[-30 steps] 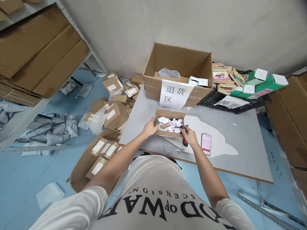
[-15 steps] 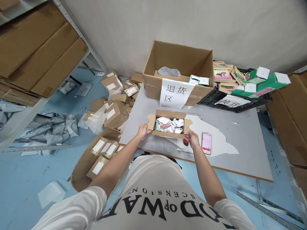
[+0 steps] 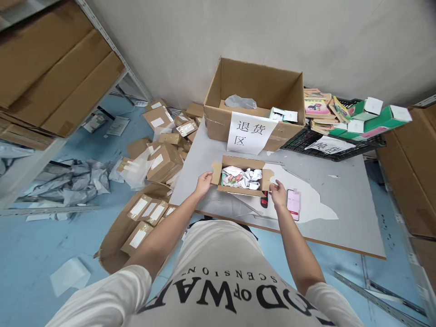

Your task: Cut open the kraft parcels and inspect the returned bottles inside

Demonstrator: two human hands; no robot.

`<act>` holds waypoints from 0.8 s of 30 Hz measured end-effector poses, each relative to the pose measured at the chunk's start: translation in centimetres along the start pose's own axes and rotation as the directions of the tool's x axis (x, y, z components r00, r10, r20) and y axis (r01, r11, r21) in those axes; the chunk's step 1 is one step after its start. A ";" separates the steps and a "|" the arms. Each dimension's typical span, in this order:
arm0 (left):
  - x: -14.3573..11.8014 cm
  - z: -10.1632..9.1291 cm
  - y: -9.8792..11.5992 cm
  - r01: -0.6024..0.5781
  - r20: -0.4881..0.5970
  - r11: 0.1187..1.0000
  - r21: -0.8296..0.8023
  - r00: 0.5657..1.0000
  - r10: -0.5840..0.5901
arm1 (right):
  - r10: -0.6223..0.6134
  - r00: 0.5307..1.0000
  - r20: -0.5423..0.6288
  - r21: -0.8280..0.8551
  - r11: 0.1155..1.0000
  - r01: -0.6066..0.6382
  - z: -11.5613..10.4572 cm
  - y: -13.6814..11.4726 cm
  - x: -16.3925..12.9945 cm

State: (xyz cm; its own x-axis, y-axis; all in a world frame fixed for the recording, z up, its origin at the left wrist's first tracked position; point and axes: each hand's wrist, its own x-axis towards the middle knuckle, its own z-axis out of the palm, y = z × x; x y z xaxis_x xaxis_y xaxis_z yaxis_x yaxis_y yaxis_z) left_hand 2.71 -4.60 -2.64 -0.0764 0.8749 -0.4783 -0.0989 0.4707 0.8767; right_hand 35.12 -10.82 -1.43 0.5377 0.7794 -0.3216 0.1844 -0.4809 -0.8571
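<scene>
Head view: a small open cardboard box (image 3: 242, 178), stuffed with crumpled white paper (image 3: 244, 177), sits near the front edge of the grey tabletop (image 3: 340, 200). The left hand (image 3: 203, 183), at the box's 9 o'clock, has its grip closed on the left side flap. The right hand (image 3: 278, 194), at 4 o'clock, pinches the right flap. A phone (image 3: 293, 204) lies just beside that hand at 3 o'clock. A large carton (image 3: 254, 106) stands at 12 o'clock.
</scene>
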 end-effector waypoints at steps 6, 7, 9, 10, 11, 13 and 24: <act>0.1 0.2 -0.2 -0.165 0.066 0.981 0.107 0.985 0.158 | -0.668 0.728 0.154 -0.530 0.565 0.632 0.9 -7.1 -2.2; 0.1 0.3 -0.2 -0.174 0.064 0.978 0.117 0.984 0.168 | -0.678 0.673 0.295 -0.513 0.482 0.710 1.8 -8.5 -2.6; 0.0 0.4 -0.1 -0.187 0.061 0.972 0.139 0.982 0.180 | -0.597 0.544 0.590 -0.428 0.340 0.837 4.4 -11.0 -3.4; -0.1 0.5 0.0 -0.192 0.060 0.969 0.153 0.981 0.185 | -0.528 0.484 0.698 -0.394 0.281 0.875 6.0 -12.0 -3.7; -0.1 0.5 0.1 -0.198 0.059 0.966 0.169 0.980 0.190 | -0.450 0.427 0.784 -0.366 0.221 0.904 7.7 -12.7 -3.8; -0.3 0.6 0.4 -0.206 0.054 0.958 0.202 0.979 0.199 | -0.296 0.352 0.888 -0.329 0.128 0.936 11.0 -13.5 -4.0; -0.7 0.7 1.2 -0.252 0.034 0.894 0.370 0.965 0.258 | -0.012 0.474 0.881 -0.474 -0.036 0.880 17.9 -10.8 -2.7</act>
State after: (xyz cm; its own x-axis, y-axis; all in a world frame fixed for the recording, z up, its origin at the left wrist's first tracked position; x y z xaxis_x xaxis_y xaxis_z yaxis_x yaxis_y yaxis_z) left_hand 3.31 -4.55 -1.26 -0.0657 0.9702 -0.2334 0.2983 0.2423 0.9232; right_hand 16.92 -0.55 1.47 -0.4718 0.7285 -0.4966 0.8564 0.5126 -0.0618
